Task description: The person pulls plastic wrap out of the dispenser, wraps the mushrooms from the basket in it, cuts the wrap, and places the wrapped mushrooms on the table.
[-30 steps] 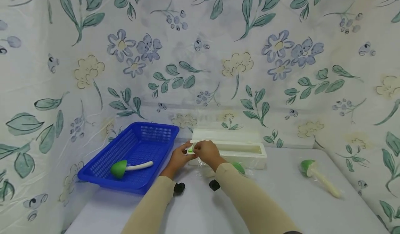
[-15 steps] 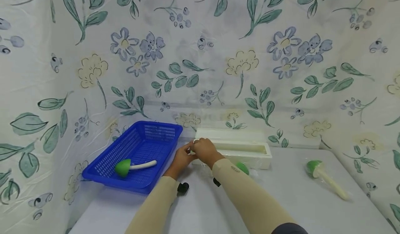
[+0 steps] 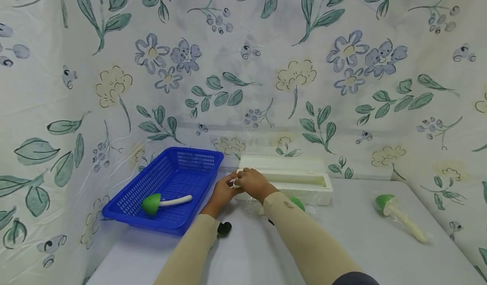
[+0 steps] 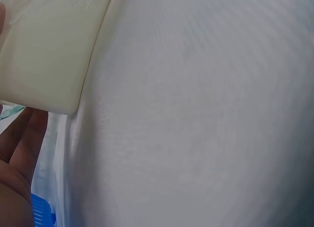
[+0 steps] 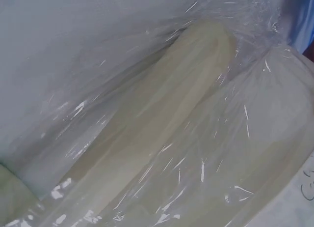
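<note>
A long cream box point(image 3: 316, 196) lies at the back of the table, its lid point(image 3: 281, 162) raised behind it. My left hand point(image 3: 220, 194) holds its left end; in the left wrist view, the fingers point(image 4: 30, 143) touch the bottom edge of a cream block point(image 4: 49, 55). My right hand point(image 3: 254, 185) pinches at a small white piece point(image 3: 235, 186) at that end, the fingertips partly hiding it. In front of the box, mostly behind the right arm, is a green-capped, mushroom-shaped object point(image 3: 298, 204). Clear film point(image 5: 245, 153) covers its cream stem point(image 5: 162, 99) in the right wrist view.
At left stands a blue plastic basket point(image 3: 175, 228) holding a mushroom-shaped object point(image 3: 151, 204) with a green cap and white stem. Another such object point(image 3: 399, 217), wrapped in clear film, lies on the right of the white table point(image 3: 357, 234). A floral sheet point(image 3: 251, 86) hangs behind.
My right hand has closed in over the white piece, so its green mark no longer shows. The whole view has shifted slightly; the basket and the wrapped object stay in place.
</note>
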The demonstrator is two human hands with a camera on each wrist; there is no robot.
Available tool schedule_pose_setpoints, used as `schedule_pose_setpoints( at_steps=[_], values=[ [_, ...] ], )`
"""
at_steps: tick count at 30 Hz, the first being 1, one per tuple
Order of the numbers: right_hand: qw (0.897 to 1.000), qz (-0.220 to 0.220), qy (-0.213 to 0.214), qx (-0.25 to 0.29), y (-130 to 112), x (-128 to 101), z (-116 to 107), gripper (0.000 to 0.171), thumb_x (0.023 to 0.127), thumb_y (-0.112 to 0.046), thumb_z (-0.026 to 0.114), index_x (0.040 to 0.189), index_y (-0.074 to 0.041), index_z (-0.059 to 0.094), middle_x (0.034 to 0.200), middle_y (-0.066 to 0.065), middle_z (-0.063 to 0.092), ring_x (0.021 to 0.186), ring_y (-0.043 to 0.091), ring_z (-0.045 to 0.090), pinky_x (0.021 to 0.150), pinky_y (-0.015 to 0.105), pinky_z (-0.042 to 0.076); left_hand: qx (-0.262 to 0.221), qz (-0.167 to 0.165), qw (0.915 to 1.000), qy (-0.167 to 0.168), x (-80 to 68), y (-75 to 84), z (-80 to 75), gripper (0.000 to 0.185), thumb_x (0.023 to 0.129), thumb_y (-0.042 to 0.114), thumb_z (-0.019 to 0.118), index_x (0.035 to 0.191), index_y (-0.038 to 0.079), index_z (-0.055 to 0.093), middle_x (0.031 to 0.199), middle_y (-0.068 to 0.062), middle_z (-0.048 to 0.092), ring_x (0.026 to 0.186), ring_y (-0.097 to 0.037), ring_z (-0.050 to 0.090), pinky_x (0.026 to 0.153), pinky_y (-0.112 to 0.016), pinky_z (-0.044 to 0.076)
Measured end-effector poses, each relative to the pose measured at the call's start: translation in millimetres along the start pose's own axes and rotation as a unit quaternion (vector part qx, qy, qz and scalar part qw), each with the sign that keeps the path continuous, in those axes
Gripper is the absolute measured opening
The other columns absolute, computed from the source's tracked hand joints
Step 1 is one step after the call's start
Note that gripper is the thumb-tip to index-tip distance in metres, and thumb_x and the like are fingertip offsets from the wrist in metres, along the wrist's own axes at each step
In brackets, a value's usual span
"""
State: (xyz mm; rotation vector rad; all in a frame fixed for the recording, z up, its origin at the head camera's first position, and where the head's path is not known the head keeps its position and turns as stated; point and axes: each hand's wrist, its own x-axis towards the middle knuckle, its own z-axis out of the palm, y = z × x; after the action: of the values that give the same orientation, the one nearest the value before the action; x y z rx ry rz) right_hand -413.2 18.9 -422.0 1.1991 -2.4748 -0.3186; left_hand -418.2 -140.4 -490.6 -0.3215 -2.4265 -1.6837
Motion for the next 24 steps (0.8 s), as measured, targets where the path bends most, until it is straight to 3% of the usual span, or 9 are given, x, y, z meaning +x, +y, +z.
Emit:
schedule_pose_setpoints(
  at_steps=[12,24],
  values=[
    [1.000,0.009,0.012,-0.004,3.2,-7.3,-1.9,0.026,0.082,-0.028,0.074,0.108,-0.028,0.073,0.105,-0.005,0.063,0.092,0.016,0.054,0.079,0.031,0.047,0.009,-0.012,0.9999,0.003,0.9,1.7,0.0,0.067,0.075,0.022,0.086,0.134,0.008,0.059,0.148,-0.010,0.042,0.118,-0.038,0.054,0.087,-0.041,0.052],
    [0.996,0.044,-0.015,0.078,6.8,-12.9,-2.9,0.023,0.089,-0.016,0.068,0.110,-0.024,0.073,0.102,-0.004,0.061,0.094,0.015,0.057,0.084,0.032,0.047,0.010,-0.024,0.9996,0.004,-1.0,1.3,-0.5,0.074,0.071,0.033,0.088,0.134,0.007,0.059,0.148,-0.008,0.043,0.117,-0.038,0.055,0.086,-0.040,0.052]
  ],
)
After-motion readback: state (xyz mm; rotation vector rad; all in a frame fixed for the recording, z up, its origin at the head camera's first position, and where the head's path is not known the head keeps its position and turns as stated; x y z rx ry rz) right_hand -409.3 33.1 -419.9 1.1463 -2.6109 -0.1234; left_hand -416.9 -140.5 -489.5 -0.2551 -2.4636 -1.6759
